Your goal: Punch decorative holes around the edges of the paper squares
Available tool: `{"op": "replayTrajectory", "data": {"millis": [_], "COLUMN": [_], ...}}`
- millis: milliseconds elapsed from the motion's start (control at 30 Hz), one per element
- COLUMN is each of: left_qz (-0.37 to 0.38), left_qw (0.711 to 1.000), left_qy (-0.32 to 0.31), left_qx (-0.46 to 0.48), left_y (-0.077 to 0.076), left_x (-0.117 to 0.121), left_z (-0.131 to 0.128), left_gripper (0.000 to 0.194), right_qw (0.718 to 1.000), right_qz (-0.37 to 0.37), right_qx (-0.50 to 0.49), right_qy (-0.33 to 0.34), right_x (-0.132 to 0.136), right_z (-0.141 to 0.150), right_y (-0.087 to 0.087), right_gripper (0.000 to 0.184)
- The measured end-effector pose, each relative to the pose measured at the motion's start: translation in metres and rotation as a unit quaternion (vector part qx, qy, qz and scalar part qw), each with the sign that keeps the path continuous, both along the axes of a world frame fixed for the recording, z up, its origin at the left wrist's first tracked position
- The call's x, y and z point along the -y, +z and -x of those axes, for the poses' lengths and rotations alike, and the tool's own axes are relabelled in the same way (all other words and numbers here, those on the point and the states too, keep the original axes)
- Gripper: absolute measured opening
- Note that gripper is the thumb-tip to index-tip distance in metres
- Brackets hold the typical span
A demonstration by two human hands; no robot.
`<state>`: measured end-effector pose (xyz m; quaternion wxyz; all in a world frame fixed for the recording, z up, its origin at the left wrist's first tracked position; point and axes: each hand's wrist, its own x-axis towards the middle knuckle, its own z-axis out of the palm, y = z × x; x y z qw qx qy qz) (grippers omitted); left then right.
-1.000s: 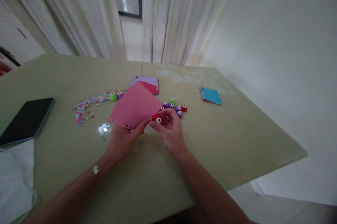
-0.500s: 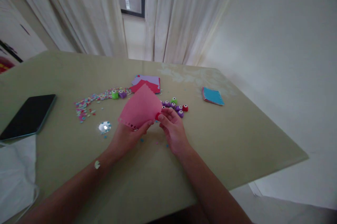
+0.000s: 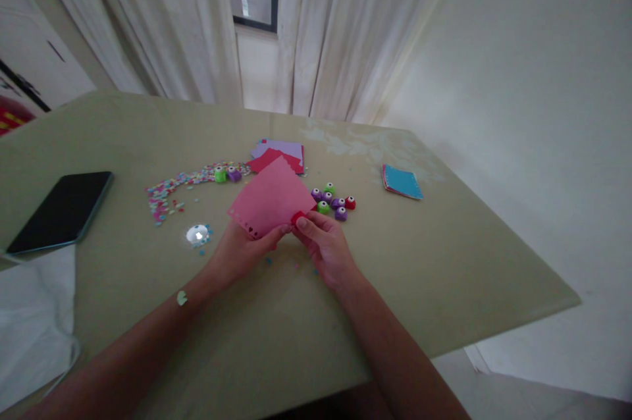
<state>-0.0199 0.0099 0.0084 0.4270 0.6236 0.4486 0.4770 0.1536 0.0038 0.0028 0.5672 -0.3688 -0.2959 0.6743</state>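
Between the fingers and thumb of my left hand (image 3: 247, 249) is a pink sheet of paper (image 3: 271, 195), tilted up off the table. Heart-shaped holes run along its lower left edge. My right hand (image 3: 323, 245) closes on a small red craft punch (image 3: 298, 216) at the sheet's lower right corner; most of the punch is hidden by my fingers. Beyond that hand lie several purple punches (image 3: 340, 213), green punches (image 3: 322, 207) and a red punch (image 3: 350, 202), each with an eye on it.
Confetti (image 3: 172, 189) trails across the left, beside a green punch (image 3: 220, 174). Stacked coloured paper (image 3: 281, 149) lies behind the pink sheet. A blue-topped paper stack (image 3: 402, 181) is at right. Leftward are a shiny round piece (image 3: 198, 235), a tablet (image 3: 62, 209) and a white mask (image 3: 37, 328).
The pink sheet has turned slightly and shifted right against the red punch, so its corner now meets it. The whole view has moved a little.
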Motion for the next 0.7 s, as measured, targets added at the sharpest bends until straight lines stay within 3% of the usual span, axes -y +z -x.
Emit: {"op": "replayTrajectory", "data": {"millis": [200,400,700], "left_qz": [0.007,-0.034,-0.015], "left_qw": [1.0,0.999,0.999], "left_qy": [-0.019,-0.019,-0.007], "left_qx": [-0.019,-0.027,-0.03], "left_y": [0.0002,0.0035,-0.0004], "left_x": [0.0007,-0.0004,-0.0007], "left_z": [0.0006,-0.0004,0.0015], "left_gripper": [0.019,0.014,0.024], "right_qw": [1.0,0.997,0.996], "right_qz": [0.01,0.012,0.01], "right_qx": [0.027,0.072,0.086], "right_qy": [0.004,0.009,0.01], "right_x": [0.0,-0.0003,-0.0008], "right_z": [-0.0023,-0.0042,-0.0033], "right_y": [-0.0011,-0.0018,-0.0008], "right_gripper": [0.036,0.034,0.037]}}
